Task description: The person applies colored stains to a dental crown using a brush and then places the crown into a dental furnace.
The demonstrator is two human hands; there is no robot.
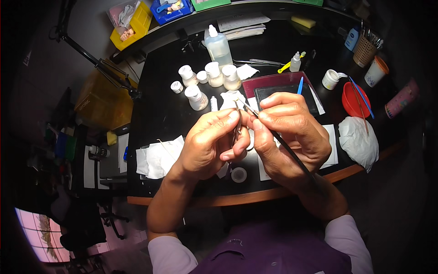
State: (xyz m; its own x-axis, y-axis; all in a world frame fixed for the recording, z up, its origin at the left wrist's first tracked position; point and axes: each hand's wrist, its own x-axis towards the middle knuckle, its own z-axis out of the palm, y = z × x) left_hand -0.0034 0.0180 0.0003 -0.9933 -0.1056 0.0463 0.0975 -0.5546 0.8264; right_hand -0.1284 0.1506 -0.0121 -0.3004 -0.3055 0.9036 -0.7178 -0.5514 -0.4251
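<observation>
Right hand (296,132) grips a slim black-handled brush (287,149) pen-fashion, thumb and fingertips close behind its pale front end. Brush axis: diagonal, running from the right forearm up and leftward, tip foremost. Left hand (205,141) pinches a narrow dark metal tool (239,121) between thumb and fingers; its axis stands near-vertical in view, upper end just left of the brush tip. Key relation: the two axes converge above the fingertips, brush arriving from the right; contact cannot be told, the ends blurring against a white tissue (228,98) behind. The hands are side by side, fingertips nearly meeting. Farther out: white-capped bottle (196,98) beyond the left hand, dark red tray (253,85) beyond the right, red bowl (350,101) well to its right, tape roll (238,169) nearer the body.
</observation>
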